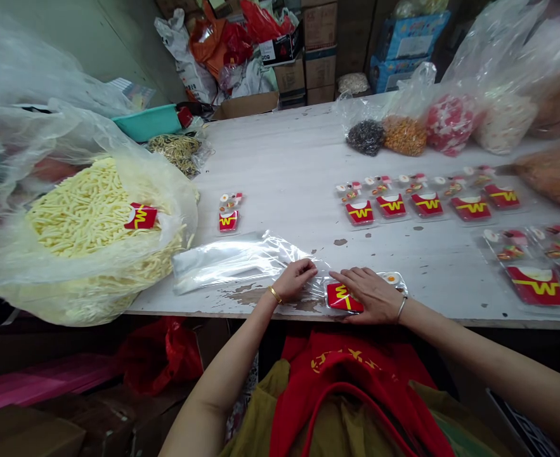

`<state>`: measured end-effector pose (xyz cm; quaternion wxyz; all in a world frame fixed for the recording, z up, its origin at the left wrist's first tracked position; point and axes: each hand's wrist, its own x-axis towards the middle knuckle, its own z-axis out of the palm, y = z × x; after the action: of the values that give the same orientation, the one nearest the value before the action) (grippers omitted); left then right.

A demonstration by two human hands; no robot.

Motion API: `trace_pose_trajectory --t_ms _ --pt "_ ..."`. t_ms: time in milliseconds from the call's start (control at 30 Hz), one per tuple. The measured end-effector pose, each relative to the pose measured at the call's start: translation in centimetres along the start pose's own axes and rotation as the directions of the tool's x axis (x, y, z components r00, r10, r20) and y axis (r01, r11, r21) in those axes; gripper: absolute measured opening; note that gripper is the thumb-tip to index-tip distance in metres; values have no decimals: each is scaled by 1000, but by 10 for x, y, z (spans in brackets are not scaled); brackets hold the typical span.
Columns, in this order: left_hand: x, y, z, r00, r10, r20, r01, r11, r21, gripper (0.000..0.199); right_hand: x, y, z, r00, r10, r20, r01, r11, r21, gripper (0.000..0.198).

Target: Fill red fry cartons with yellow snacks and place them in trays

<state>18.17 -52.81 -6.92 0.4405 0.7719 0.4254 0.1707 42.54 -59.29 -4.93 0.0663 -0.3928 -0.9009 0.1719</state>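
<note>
The left hand pinches clear film between its fingertips — the pack lies at its three o'clock, under the right hand's flat, unclenched fingers — with the sack toward nine o'clock.

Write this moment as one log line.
left hand: at clear bags; right hand: on red-fronted pack; nearby: similar packs, bag of pale sticks

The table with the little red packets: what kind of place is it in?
Probably a small packing workshop: rows of packets lie on the table, bags of small pieces sit there too, and boxes are stacked behind.
</note>
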Motion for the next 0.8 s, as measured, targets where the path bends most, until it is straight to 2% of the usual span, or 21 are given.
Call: trace_pose_trajectory --t_ms 100,200,300,333,433,500,633,800 --pt "1 0 -2 998 -6 56 8 999 -34 28 2 1 2 1000 12 -5 -12 1000 -4 108" --pt "3 4 0 995 50 85 -60 991 122 25 6 1 8 1000 21 -8 -22 999 -49 111" --pt "-1 16 4 993 114 41 -121 953 278 24 12 3 14 999 35 -15 -36 992 -121 107" --pt "-4 20 6 991 131 21 -131 939 318 27 13 3 15 999 40 -23 -43 990 -137 106" --pt "-14 34 20 986 162 -31 -133 890 435 57 15 3 17 997 51 -53 -58 987 -151 104" --pt "-18 39 33 986 154 -66 -99 855 509 69 16 3 17 995 60 -74 -71 986 -150 102" --pt "-12 38 53 988 93 -127 6 786 618 53 17 0 19 993 67 -99 -81 985 -151 103" --pt "-10 32 57 988 93 -126 18 733 680 47 18 -4 21 990 69 -120 -87 984 -154 100"
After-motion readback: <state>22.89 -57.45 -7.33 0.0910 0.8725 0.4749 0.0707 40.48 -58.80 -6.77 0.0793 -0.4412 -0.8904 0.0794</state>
